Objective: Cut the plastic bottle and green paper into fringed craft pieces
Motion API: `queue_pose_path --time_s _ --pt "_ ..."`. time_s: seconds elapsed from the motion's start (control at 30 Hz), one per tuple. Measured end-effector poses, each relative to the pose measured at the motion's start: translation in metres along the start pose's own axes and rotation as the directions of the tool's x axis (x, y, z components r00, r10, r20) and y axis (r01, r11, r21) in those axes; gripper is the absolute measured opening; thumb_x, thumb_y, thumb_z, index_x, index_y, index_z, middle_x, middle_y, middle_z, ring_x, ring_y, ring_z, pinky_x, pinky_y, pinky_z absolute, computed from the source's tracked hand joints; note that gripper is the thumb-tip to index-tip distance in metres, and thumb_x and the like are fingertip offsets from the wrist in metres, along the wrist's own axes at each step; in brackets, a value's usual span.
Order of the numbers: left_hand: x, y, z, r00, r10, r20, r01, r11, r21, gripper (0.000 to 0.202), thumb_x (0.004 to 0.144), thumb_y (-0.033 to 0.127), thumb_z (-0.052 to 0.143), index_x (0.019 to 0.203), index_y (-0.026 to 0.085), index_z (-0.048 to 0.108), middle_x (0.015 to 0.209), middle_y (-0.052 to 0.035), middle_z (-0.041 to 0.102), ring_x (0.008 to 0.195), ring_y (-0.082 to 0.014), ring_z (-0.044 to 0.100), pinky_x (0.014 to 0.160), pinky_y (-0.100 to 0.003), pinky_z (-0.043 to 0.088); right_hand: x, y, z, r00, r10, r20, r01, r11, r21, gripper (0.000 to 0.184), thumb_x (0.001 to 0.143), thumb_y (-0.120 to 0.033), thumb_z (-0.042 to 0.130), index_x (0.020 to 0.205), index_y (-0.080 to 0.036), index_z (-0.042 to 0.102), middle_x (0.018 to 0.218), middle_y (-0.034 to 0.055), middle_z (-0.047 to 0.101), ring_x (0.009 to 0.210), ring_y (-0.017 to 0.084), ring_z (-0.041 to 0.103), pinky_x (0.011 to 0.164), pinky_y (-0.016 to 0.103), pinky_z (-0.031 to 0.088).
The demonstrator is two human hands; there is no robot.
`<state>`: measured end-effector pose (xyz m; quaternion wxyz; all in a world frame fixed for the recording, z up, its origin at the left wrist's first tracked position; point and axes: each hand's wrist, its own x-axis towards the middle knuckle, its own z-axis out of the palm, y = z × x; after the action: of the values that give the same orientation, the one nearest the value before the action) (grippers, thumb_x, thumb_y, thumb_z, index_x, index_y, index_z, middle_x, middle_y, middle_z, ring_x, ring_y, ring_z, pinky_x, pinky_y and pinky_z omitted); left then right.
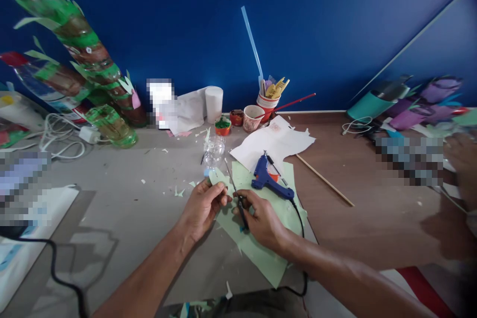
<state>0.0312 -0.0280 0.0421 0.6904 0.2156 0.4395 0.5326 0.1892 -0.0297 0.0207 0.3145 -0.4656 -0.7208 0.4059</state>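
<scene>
My left hand (206, 204) pinches a small piece of pale green paper (217, 177) between thumb and fingers. Close beside it, my right hand (261, 216) is closed round the handles of a pair of scissors (231, 176), whose blades point up and away from me. Beneath the hands lies a larger sheet of pale green paper (276, 256). A blue glue gun (270, 181) rests on that sheet, just beyond my right hand. A clear plastic bottle piece (214, 151) stands behind my left hand.
Paper cups (254, 118), a red cup of cutlery (267, 104) and a green paint pot (222, 125) stand by the blue wall. A wooden stick (324, 180) lies to the right. Painted bottle towers (89, 49) lean at left. Another person's hand (462, 154) is at far right.
</scene>
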Motion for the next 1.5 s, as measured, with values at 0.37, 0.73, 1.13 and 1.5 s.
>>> queue_pose_path --time_s 0.37,0.73,1.13,1.5 --pt "0.005 0.007 -0.011 0.968 0.242 -0.065 -0.227 0.956 0.185 0.014 0.073 0.029 0.066 0.074 0.015 0.062 0.058 0.0016 0.06 0.057 -0.009 0.055 0.073 -0.027 0.047 0.002 -0.001 -0.005 0.999 0.026 -0.03 -0.029 0.996 -0.082 0.024 0.076 -0.023 0.057 0.099 -0.019 0.057 0.056 -0.0052 0.047 0.049 0.01 0.043 0.047 0.021 0.033" --pt "0.02 0.015 -0.026 0.897 0.406 -0.176 -0.388 0.913 0.128 0.017 0.069 0.026 0.069 0.075 0.016 0.057 0.066 0.0025 0.06 0.051 -0.0056 0.049 0.062 -0.024 0.047 0.005 -0.001 -0.016 0.998 -0.032 -0.054 0.016 0.962 -0.272 0.029 0.076 -0.023 0.058 0.105 -0.018 0.06 0.07 0.0018 0.062 0.064 0.017 0.056 0.058 0.024 0.042" --pt "0.024 0.026 -0.033 0.715 0.629 -0.305 -0.617 0.773 0.146 0.032 0.069 0.019 0.068 0.098 0.021 0.053 0.066 0.0053 0.059 0.048 -0.0054 0.049 0.062 -0.025 0.047 0.005 -0.004 -0.017 0.998 -0.028 -0.059 0.012 0.967 -0.253 0.03 0.077 -0.019 0.055 0.107 -0.019 0.056 0.071 0.0014 0.061 0.066 0.017 0.056 0.06 0.023 0.042" --pt "0.021 0.035 -0.029 0.563 0.75 -0.347 -0.727 0.649 0.225 0.033 0.07 0.017 0.064 0.1 0.022 0.049 0.067 0.0065 0.056 0.045 -0.0039 0.046 0.063 -0.026 0.047 0.002 -0.007 -0.019 0.999 -0.014 -0.048 0.009 0.995 -0.098 0.029 0.077 -0.022 0.055 0.105 -0.016 0.055 0.055 -0.0075 0.038 0.049 0.01 0.039 0.049 0.02 0.032"
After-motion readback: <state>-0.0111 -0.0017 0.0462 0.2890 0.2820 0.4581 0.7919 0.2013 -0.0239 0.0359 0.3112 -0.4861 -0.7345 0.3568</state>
